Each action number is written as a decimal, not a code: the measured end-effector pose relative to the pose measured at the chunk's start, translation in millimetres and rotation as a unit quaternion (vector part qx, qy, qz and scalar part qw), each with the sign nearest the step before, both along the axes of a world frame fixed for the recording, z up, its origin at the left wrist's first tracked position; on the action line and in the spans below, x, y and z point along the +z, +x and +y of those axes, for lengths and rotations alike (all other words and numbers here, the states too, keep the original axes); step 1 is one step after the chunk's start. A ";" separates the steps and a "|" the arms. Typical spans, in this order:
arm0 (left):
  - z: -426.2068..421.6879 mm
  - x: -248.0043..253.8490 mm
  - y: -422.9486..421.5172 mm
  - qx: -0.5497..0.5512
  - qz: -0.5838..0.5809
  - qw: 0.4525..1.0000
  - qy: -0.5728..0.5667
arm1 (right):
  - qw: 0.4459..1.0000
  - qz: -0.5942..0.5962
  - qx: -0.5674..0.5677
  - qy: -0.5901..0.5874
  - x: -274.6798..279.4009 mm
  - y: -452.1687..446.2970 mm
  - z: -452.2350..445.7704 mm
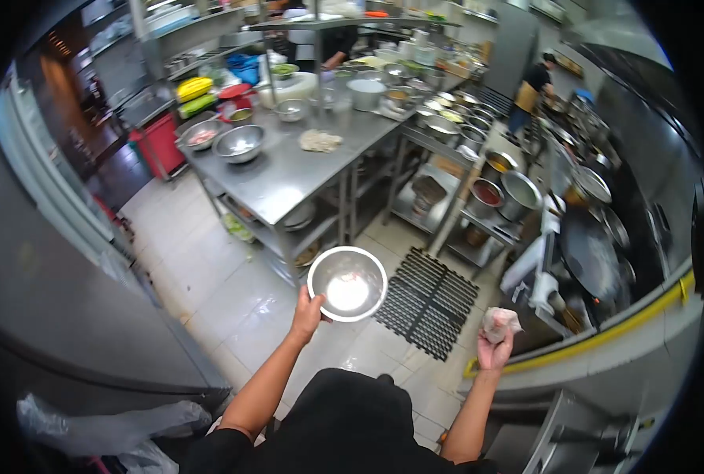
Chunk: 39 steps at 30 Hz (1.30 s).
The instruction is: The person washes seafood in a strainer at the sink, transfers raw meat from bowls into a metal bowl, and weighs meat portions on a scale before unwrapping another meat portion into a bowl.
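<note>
My left hand point(308, 314) grips the rim of a round metal bowl point(347, 284) on its lower left side. Light glares off the bowl's inside, and a little reddish matter shows in it. At the right, my right hand point(494, 347) holds a pale pinkish lump point(500, 322), perhaps raw meat in thin plastic, with the fingers curled round it from below. Both arms reach forward, well apart, over the floor.
Ahead stands a steel table point(289, 178) with metal bowls point(239, 144) and a crumpled cloth point(320, 141). A black mat point(427, 302) lies on the floor. Stoves with a large wok point(591, 251) line the right. A person point(532, 91) stands at the back right, another behind the table.
</note>
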<state>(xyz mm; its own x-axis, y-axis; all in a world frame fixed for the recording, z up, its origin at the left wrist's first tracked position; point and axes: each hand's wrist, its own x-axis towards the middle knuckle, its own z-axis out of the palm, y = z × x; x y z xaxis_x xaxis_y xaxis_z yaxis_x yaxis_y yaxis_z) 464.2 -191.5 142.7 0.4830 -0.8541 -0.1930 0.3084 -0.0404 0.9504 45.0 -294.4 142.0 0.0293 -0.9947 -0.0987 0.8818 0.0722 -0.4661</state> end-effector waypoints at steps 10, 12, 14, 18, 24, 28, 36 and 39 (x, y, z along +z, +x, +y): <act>-109.5 -3.3 179.7 0.226 -0.001 0.974 0.008 | 0.976 0.048 0.207 -0.041 -18.9 193.8 -129.6; -142.5 -4.2 205.6 0.238 0.005 0.971 0.016 | 0.976 0.066 0.201 -0.056 -14.1 222.0 -162.5; -171.4 -18.0 237.1 0.262 0.017 0.964 0.047 | 0.957 0.129 0.234 -0.112 -14.4 247.6 -191.9; -207.9 -23.6 274.2 0.257 0.083 0.962 0.032 | 0.946 0.146 0.272 -0.095 -18.2 316.2 -249.4; -195.2 13.5 289.9 0.344 -0.204 0.904 0.153 | 0.887 -0.009 0.443 -0.134 25.7 454.0 -301.5; -219.5 77.2 284.7 0.083 -0.122 0.988 0.048 | 0.811 -0.066 0.575 -0.084 43.8 546.3 -314.5; -242.3 108.1 322.9 -0.032 -0.162 0.986 0.001 | 0.813 0.053 0.562 -0.144 75.3 644.5 -300.7; -243.9 99.1 340.4 -0.012 -0.110 0.993 0.029 | 0.806 0.120 0.548 -0.189 69.1 663.9 -299.4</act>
